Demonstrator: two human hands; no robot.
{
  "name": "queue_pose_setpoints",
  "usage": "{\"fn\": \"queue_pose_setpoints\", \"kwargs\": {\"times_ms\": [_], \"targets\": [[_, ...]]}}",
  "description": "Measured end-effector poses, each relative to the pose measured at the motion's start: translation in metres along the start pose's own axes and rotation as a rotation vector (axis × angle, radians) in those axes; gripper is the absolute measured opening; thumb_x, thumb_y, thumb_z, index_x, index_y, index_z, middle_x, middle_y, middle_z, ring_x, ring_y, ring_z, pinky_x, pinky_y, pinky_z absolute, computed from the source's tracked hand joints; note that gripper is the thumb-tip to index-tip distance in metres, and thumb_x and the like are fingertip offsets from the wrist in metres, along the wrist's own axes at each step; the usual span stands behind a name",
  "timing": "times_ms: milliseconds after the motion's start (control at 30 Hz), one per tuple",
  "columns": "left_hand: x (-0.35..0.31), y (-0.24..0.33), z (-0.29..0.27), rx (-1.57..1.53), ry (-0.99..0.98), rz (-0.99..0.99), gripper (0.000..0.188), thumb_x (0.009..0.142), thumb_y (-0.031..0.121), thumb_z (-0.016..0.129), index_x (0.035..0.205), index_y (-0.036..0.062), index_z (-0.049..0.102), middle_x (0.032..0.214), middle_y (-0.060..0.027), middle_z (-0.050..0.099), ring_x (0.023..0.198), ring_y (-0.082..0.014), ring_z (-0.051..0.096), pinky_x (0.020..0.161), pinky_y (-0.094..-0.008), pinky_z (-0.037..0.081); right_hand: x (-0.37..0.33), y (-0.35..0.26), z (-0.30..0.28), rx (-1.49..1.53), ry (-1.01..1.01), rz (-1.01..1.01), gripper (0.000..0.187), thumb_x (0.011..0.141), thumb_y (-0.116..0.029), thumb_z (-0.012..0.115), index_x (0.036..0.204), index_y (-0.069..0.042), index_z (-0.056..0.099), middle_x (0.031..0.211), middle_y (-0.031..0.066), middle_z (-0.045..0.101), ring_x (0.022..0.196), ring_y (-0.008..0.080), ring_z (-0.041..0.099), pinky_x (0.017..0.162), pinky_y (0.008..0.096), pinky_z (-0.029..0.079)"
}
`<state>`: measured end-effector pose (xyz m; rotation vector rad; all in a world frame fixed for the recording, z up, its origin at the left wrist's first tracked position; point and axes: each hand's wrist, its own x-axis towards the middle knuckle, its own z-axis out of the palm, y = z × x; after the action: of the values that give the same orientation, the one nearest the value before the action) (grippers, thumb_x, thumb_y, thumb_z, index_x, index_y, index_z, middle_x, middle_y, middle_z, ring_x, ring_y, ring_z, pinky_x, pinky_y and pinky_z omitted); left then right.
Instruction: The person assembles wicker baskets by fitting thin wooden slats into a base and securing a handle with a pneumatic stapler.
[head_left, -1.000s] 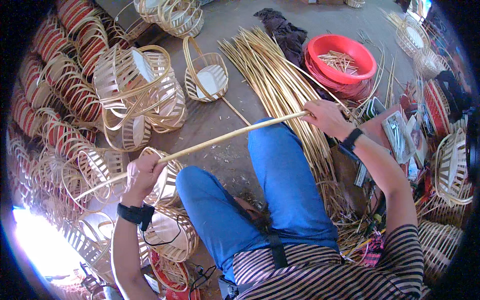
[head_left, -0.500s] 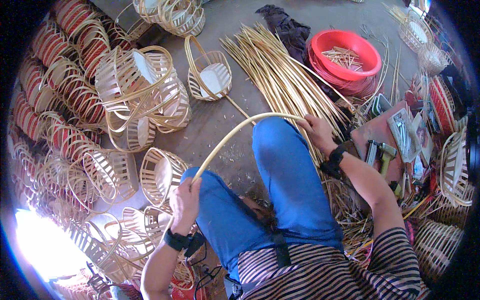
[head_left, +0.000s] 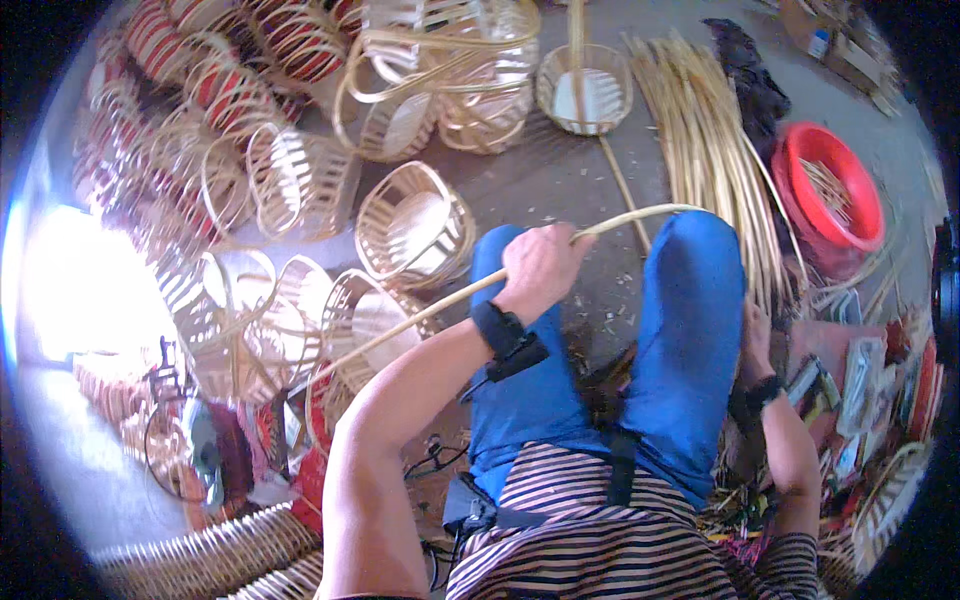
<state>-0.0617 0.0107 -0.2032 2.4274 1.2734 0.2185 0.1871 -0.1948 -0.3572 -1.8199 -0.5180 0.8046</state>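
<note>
My left hand (head_left: 543, 268), closed round the cane (head_left: 634, 215), had moved nearer the right knee (head_left: 697, 245), cane arched to its far edge. Right hand (head_left: 757, 335) had dropped outside it; grip I couldn't tell. Bending advanced, I judged.

A slender, pale-yellow cane (head_left: 460, 296) slants up from lower left across the left knee (head_left: 491, 246), arching to the right knee (head_left: 696, 248).

We see that the right knee (head_left: 697, 265) hides the far end of the long cane (head_left: 640, 213). The thigh covers part of the right hand (head_left: 757, 335), so we cannot tell what it holds. The upper edge cuts one basket handle (head_left: 577, 30), and the red-banded baskets (head_left: 235, 100) look blurred to us.
</note>
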Motion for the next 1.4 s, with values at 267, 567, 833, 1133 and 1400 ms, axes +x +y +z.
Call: {"fn": "queue_pose_setpoints", "kwargs": {"times_ms": [267,567,833,1133,1400], "targets": [[-0.003,-0.067,-0.040,-0.029,0.603,0.321,0.035,0.065,0.012,0.059,0.098,0.0072,0.049,0.099,-0.0119,0.046,0.095,-0.0287,0.040,0.083,-0.0377,0.031,0.044,-0.060,-0.035,-0.582,-0.054,-0.429,0.037,0.081,-0.032,0.048,0.075,0.003,0.054,0.056,0.0063,0.046,0.055,0.0113,0.040,0.050,0.0279,0.033],[-0.025,-0.229,0.040,0.165,0.273,-0.394,0.040,0.068,0.025,0.056,0.101,0.0054,0.048,0.099,-0.0141,0.048,0.095,-0.0291,0.043,0.082,-0.0402,0.033,0.017,-0.048,-0.096,-0.311,0.105,-0.222,0.042,0.083,-0.039,0.042,0.081,0.002,0.052,0.066,-0.0002,0.046,0.060,0.0097,0.039,0.056,0.0239,0.033],[0.011,-0.254,-0.034,0.003,0.535,-0.440,0.019,0.077,0.025,0.046,0.084,0.0080,0.051,0.079,-0.0127,0.055,0.076,-0.0297,0.052,0.067,-0.0417,0.038,-0.025,-0.078,-0.074,0.025,0.142,-0.126,0.033,0.084,-0.038,0.039,0.068,-0.010,0.043,0.051,-0.0063,0.033,0.040,0.0010,0.026,0.035,0.0171,0.016],[-0.011,-0.131,-0.159,0.051,0.813,0.116,0.018,0.078,0.022,0.048,0.078,0.0050,0.050,0.066,-0.0144,0.053,0.061,-0.0321,0.052,0.054,-0.0377,0.040,-0.036,-0.108,-0.052,0.139,0.095,-0.288,0.022,0.085,-0.028,0.042,0.084,-0.007,0.049,0.058,-0.0061,0.035,0.045,0.0015,0.028,0.039,0.0167,0.019],[0.003,-0.024,-0.139,0.085,0.529,0.446,0.017,0.079,0.022,0.049,0.082,0.0053,0.051,0.068,-0.0142,0.053,0.065,-0.0285,0.054,0.057,-0.0354,0.042,-0.093,-0.167,0.018,0.167,-0.299,-0.238,0.019,0.082,-0.017,0.043,0.096,-0.004,0.044,0.064,-0.0017,0.041,0.044,0.0027,0.036,0.034,0.0155,0.027]]}}
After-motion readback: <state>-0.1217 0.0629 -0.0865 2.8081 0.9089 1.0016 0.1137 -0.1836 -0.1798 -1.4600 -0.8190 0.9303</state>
